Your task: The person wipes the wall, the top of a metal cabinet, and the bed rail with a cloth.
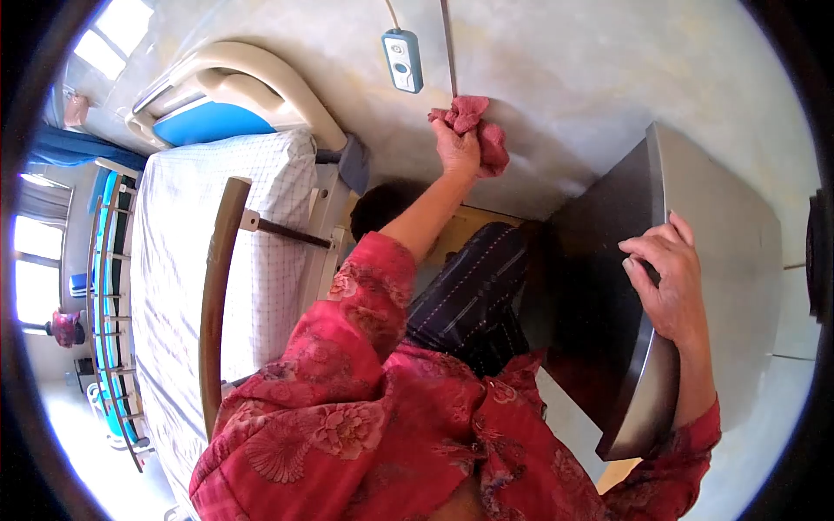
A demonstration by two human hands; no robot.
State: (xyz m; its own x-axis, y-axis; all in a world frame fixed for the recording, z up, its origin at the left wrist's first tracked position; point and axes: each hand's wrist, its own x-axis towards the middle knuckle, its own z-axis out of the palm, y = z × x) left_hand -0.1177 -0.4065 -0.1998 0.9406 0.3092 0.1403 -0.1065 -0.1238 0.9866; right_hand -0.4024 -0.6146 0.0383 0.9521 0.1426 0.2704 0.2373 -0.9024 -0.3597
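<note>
My left hand (458, 149) is closed around a crumpled dusty-pink cloth (470, 115), reaching forward to the pale wall. The cloth lies against the wall at the lower end of a thin vertical strip (449, 48). A blue-and-white handset (401, 61) hangs on its cord just left of the cloth. On my right, my right hand (665, 276) rests at the edge of a grey cabinet (730, 234) with a dark side. Its fingers are loosely bent and apart, with nothing in them.
A hospital bed with a white checked sheet (217, 208) stands at my left, with a cream-and-blue headboard (234, 95) and a brown side rail (221, 286). Another railed bed (109, 304) is farther left. A dark round object (382, 208) sits low beside the bed.
</note>
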